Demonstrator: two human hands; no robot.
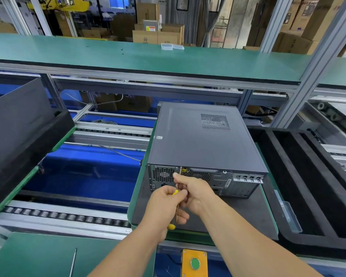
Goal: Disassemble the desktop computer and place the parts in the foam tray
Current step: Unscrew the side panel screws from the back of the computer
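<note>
Green-edged pallet | computer case lying flat | left hand grips screwdriver | right hand pinches shaft

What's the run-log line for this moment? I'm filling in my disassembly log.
stage: unscrewing rear | left hand: grips screwdriver | right hand: steadies shaft | computer: closed | foam tray: nothing visible inside

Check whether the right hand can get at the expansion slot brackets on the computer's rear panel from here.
Probably yes: the right hand is already at the rear panel, and the expansion slot brackets sit uncovered just beside it.
</note>
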